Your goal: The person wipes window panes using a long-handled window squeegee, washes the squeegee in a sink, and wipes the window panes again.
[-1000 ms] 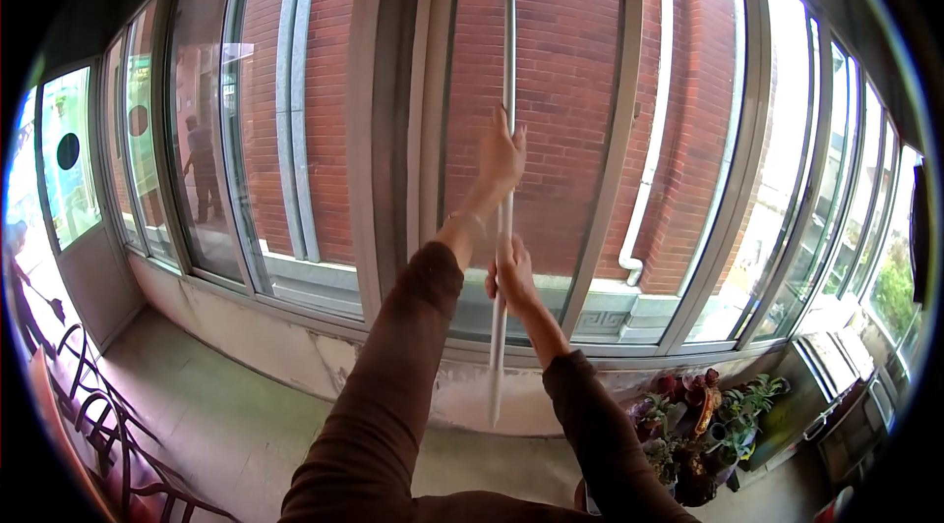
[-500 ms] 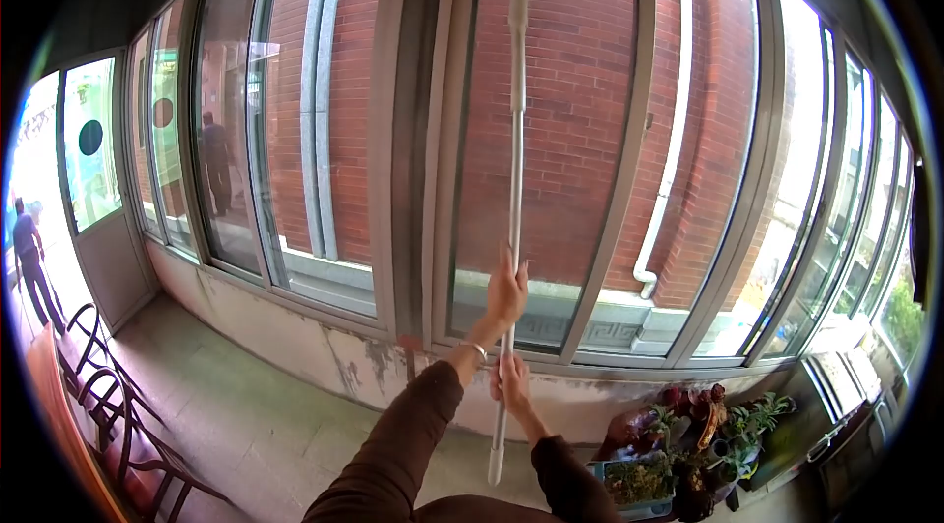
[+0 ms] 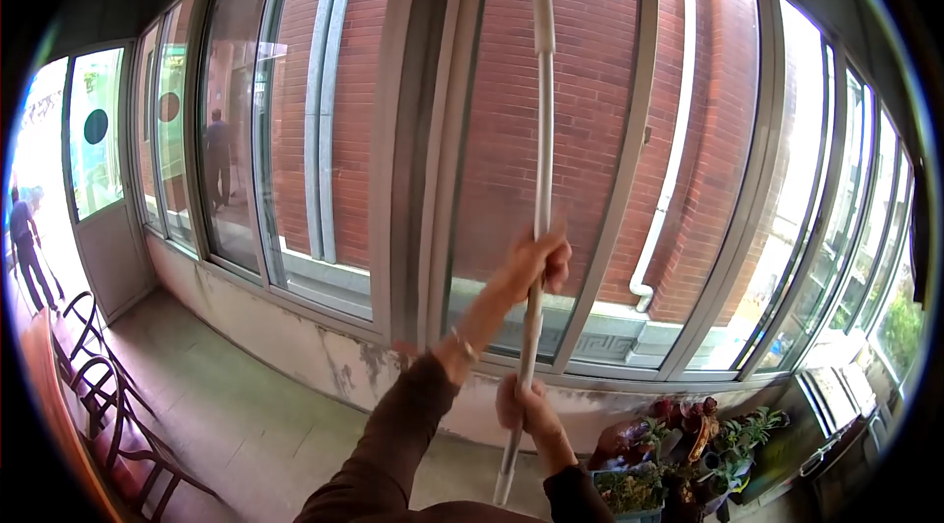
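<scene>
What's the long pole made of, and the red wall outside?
The pole looks like smooth, pale metal, perhaps aluminium, because it shines softly; painted plastic is possible. The red wall seems matte brick: rows of blocks show thin lines between them.

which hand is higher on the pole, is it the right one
No, the left hand grips the pole higher up, with the right hand around it nearer its lower end.

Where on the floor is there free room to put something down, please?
The widest bare patch is floor between the dark-framed chairs and the stained low wall. A smaller one shows between the left sleeve and the pole. It is crowded at right, where potted plants stand close together.
</scene>
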Tool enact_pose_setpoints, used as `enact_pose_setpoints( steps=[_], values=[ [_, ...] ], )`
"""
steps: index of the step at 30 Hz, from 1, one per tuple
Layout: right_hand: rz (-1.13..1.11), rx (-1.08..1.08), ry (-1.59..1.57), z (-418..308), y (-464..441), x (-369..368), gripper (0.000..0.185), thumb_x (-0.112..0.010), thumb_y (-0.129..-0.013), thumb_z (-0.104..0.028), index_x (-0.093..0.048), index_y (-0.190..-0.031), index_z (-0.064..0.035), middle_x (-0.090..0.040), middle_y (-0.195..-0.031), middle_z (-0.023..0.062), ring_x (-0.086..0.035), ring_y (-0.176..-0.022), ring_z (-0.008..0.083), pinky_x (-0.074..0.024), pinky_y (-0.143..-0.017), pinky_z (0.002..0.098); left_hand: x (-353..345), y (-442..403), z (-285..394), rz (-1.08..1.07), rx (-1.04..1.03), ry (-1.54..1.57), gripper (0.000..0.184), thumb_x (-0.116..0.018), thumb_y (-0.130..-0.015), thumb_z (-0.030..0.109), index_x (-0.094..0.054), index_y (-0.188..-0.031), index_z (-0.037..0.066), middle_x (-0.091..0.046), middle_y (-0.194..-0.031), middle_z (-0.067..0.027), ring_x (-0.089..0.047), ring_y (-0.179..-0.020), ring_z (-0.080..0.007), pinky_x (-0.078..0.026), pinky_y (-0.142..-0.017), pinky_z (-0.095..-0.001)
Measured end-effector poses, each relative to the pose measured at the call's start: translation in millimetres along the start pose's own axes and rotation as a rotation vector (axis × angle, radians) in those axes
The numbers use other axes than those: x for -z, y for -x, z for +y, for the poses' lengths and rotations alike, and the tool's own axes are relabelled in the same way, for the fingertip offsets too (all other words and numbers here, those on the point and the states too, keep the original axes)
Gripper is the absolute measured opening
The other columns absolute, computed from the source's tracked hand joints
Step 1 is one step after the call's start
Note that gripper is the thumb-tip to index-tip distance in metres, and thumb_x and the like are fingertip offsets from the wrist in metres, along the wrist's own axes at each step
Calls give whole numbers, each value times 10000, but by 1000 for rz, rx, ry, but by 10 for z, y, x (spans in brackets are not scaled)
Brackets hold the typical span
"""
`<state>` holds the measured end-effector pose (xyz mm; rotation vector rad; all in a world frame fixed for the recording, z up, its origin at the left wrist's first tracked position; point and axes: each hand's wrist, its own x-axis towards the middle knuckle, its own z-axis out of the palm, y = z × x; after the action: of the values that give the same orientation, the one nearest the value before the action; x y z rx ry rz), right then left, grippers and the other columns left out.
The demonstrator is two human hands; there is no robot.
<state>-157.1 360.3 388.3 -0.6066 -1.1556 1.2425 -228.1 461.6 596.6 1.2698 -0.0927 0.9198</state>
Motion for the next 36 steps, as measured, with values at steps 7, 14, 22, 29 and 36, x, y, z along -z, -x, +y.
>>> enact_pose_setpoints(
  steps=[7, 14, 22, 29, 36],
  values=[
    [355, 268, 437, -614, -703, -459, 401, -442, -971, -443, -466, -874, -54, -407, -578, 1, -421, -395, 98, -327, -343, 235, 21, -795, 600, 342, -369, -784, 291, -562, -939, 325, -486, -860, 55, -516, -603, -35, -475, -421, -121, -393, -370, -280],
    [272, 131, 264, -766, -1122, -604, 476, -424, -941, -550, -426, -835, -86, -361, -529, -17, -370, -375, 85, -305, -327, 234, 285, -1136, 831, 524, -351, -1090, 373, -599, -912, 342, -480, -943, -10, -594, -677, -155, -619, -567, -265, -465, -461, -379],
    [245, 142, 229, -309, -992, -403, 476, -388, -972, -491, -435, -744, -76, -386, -519, 2, -360, -357, 88, -288, -310, 240, 492, -880, 333, 527, -496, -1122, 376, -610, -908, 347, -507, -908, -15, -531, -572, -90, -533, -460, -178, -431, -414, -322],
    [327, 388, 562, -160, -577, -270, 170, -549, -914, -123, -486, -1031, -17, -459, -572, 7, -490, -461, 108, -418, -429, 246, 562, -611, 311, -414, 78, 253, 500, -424, -964, 487, -598, -922, 20, -327, -505, 44, -361, -354, -62, -339, -320, -221],
    [255, 18, 182, -277, -310, -233, 123, -532, -878, -56, -490, -994, -54, -441, -555, 1, -393, -396, 85, -310, -354, 246, 588, -578, 8, -384, 159, 375, 555, -448, -944, 514, -594, -1011, -17, -392, -548, 28, -417, -379, -73, -385, -332, -220]
  ],
)
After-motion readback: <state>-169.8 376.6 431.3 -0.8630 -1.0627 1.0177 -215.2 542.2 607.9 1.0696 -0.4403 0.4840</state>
